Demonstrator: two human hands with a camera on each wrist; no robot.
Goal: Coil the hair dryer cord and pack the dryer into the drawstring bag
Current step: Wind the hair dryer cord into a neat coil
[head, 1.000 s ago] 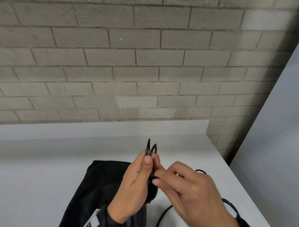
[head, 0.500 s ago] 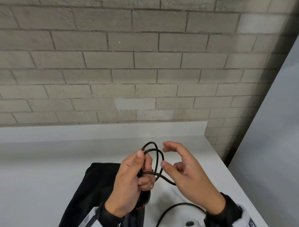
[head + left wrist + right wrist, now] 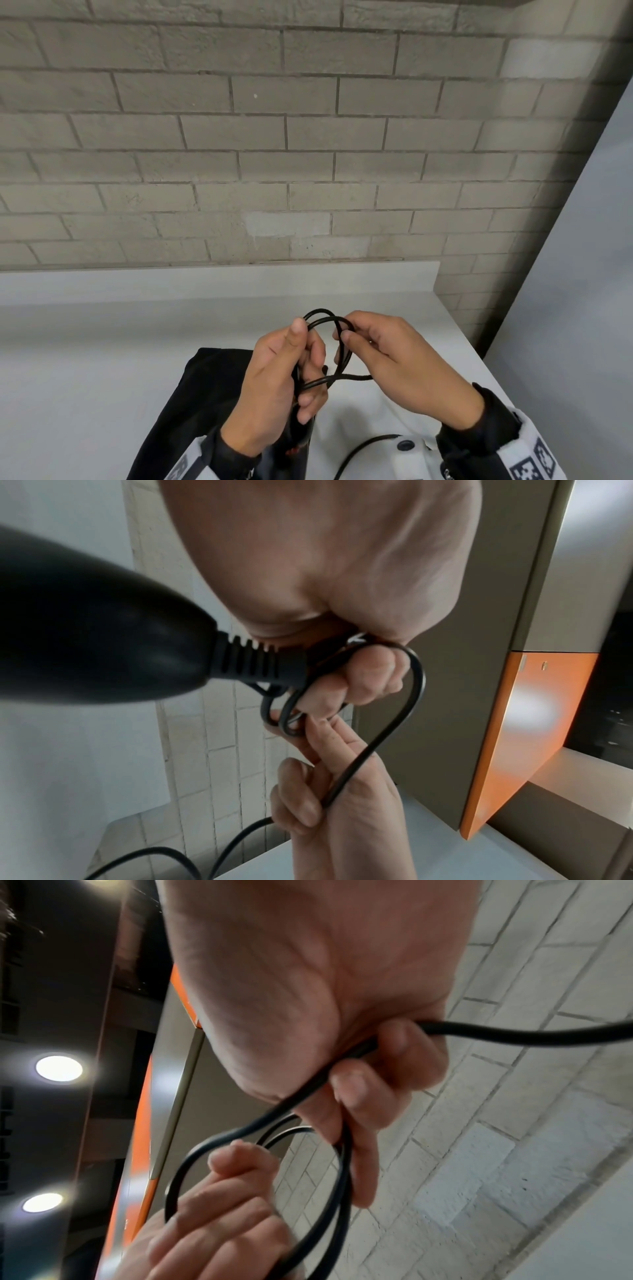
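Over the black drawstring bag, which lies flat on the white counter, my left hand grips several loops of the black cord together with the tail end of the black hair dryer. The dryer's body is mostly hidden below that hand in the head view. My right hand pinches the far side of the cord loops between thumb and fingers, close against the left hand. The loose rest of the cord trails down onto the counter near my right wrist.
A grey brick wall rises behind the counter's low backsplash. A pale grey panel stands past the counter's right edge. Bare counter stretches to the left of the bag. An orange cabinet edge shows in the left wrist view.
My right hand, open beside the loops half a second ago, now pinches them. The coil in my left hand has grown and spread wider.
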